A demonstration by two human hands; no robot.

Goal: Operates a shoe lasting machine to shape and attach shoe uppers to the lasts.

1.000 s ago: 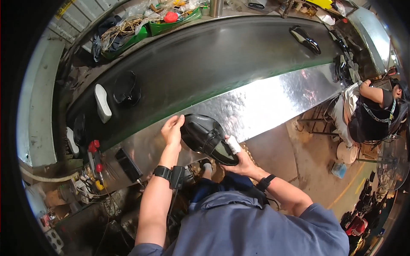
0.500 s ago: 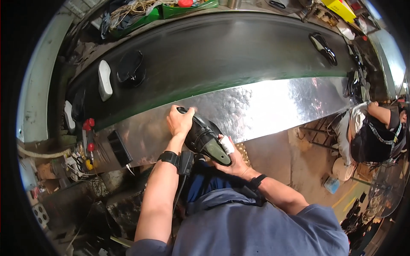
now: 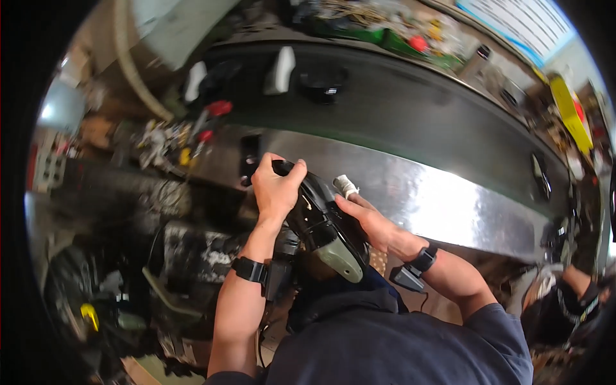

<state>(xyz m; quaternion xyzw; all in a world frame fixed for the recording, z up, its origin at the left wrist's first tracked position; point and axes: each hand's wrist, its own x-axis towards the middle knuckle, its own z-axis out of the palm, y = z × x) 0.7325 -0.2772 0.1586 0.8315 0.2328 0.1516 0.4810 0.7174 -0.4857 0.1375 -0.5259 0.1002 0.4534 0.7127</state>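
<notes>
1. 2 bare hands show in the head view, both at a black shoe [image 3: 321, 215] held by the near edge of the steel tabletop [image 3: 372, 173], toe toward the tabletop, heel toward the person's body.
2. Left hand [image 3: 276, 186]: thumb and fingers clamped on the shoe's toe end.
3. Right hand [image 3: 378, 224]: along the shoe's right flank, 1 digit wrapped in white and standing apart from the digit nearest the shoe; whether these fingers press on it, I cannot tell.
4. Handling: a green-grey foot form [image 3: 338, 258] with 1 round hole fills the heel opening, so the shoe is probably stiff and fairly heavy. Its glossy upper may slip or scuff; the toe and the form's solid heel end look like the firmest holds.
5. Materials: shiny black upper with a strap across it; smooth, dull, rounded foot form. The tabletop is flat, reflective metal. Beyond the tabletop runs a dark, smooth belt [image 3: 417, 122] bearing a blurred, tapered white piece [image 3: 280, 72]. Toward the tabletop's left end lies a flat black case [image 3: 249, 154].
</notes>
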